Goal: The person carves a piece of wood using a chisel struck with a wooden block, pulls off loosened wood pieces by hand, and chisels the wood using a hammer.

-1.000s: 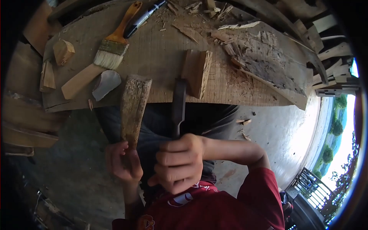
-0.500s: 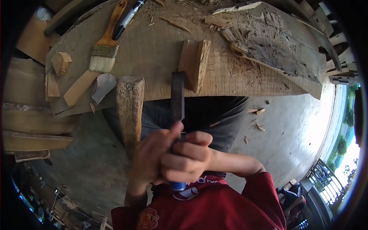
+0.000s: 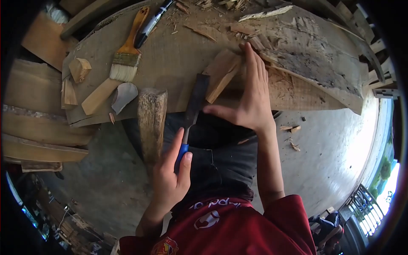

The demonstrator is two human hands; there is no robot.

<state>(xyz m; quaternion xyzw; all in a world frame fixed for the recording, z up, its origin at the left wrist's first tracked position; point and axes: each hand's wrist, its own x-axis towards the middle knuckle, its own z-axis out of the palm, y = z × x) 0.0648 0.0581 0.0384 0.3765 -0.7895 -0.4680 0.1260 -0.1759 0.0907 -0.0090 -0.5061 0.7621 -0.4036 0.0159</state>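
A chisel (image 3: 197, 95) with a dark flat blade and blue handle is in my left hand (image 3: 172, 178). Its handle is wrapped by the fingers, index finger and thumb lying along it, and the blade points away from me. My right hand (image 3: 253, 95) is open over the near edge of the wooden work surface (image 3: 174, 63), thumb spread from the straight fingers. Between that thumb and the fingers is a small wood block (image 3: 223, 72); whether the hand touches it I cannot tell. The chisel tip is close to the block's left side.
A rough wooden mallet or post (image 3: 152, 123) rises left of the chisel. Farther left lie a paintbrush (image 3: 126, 63), a marker (image 3: 153, 23), a grey shard (image 3: 124, 97) and wood offcuts (image 3: 80, 70). A rough bark slab (image 3: 310, 70) lies at the right. Another person (image 3: 327, 229) is at lower right.
My hands, together around the chisel handle before, are now apart. The right hand has moved forward to the block, which has turned. The chisel now slants in the left hand alone.
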